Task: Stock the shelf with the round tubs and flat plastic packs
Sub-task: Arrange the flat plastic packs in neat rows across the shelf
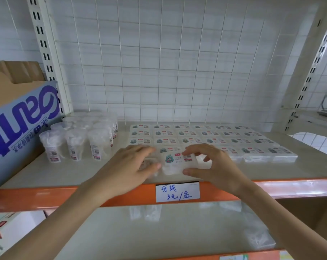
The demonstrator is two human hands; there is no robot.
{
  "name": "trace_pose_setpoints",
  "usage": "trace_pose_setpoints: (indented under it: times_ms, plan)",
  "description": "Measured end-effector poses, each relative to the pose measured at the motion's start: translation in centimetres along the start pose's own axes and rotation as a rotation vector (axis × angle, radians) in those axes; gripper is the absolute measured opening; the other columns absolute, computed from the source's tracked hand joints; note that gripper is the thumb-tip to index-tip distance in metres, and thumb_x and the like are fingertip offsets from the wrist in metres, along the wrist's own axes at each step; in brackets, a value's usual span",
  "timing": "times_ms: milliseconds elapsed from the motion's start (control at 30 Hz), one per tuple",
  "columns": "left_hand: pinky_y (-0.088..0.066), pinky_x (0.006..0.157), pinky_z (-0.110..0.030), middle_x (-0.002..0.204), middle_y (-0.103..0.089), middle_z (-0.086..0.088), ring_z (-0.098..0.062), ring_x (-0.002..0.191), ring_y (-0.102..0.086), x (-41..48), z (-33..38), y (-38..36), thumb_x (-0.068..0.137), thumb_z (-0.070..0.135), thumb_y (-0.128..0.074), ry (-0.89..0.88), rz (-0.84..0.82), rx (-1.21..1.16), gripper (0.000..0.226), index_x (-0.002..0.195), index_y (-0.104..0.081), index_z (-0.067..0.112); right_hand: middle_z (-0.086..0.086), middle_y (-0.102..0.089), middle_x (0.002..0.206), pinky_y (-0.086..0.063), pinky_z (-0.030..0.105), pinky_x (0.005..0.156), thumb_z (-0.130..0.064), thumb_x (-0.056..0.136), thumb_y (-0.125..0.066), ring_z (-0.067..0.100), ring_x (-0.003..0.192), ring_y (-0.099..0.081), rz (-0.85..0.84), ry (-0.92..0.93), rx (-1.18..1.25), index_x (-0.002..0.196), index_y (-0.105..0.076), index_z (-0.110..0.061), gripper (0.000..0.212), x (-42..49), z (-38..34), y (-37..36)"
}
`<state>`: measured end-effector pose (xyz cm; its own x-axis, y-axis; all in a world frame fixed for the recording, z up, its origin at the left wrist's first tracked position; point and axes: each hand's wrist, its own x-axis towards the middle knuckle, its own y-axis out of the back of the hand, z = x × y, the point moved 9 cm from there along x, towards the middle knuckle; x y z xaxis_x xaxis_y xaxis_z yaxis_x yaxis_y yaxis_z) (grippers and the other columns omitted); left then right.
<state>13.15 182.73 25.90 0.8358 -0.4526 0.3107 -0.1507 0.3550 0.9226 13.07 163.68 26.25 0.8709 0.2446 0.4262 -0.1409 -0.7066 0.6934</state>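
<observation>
Right hand (214, 164) pinched around flat pack (178, 162) at front of shelf (271, 171), thumb below, fingers above; left hand (134, 166) spread flat over neighbouring pack (149, 167), grip unclear; round tubs (80, 139) clustered left, pack rows (215, 139) behind

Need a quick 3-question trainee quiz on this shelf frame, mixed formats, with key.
1. True or false: the round tubs stand to the right of the flat packs.
2. The handwritten price label hangs on: A) the wire grid B) the orange shelf edge C) the blue box.
3. Fill in: the right hand and left hand both touch a flat ____.

Key: 1 false; 2 B; 3 pack.
</observation>
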Motion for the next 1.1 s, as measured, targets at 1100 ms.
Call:
trace_pose_setpoints:
  times_ms: [1100]
  plan:
    - [-0.013, 0.12, -0.035, 0.162, -0.021, -0.002, -0.018, 0.149, -0.017, -2.6, 0.8, -0.7, 0.088, 0.069, -0.008, 0.044, 0.109, 0.274, 0.086, 0.155, -0.019, 0.017, -0.017, -0.052, 0.131, -0.037, 0.031, 0.108, -0.03, 0.087, -0.072, 0.004, 0.124, -0.045, 0.087, 0.104, -0.037, 0.126, -0.058, -0.029, 0.041, -2.4, -0.1, 1.1]
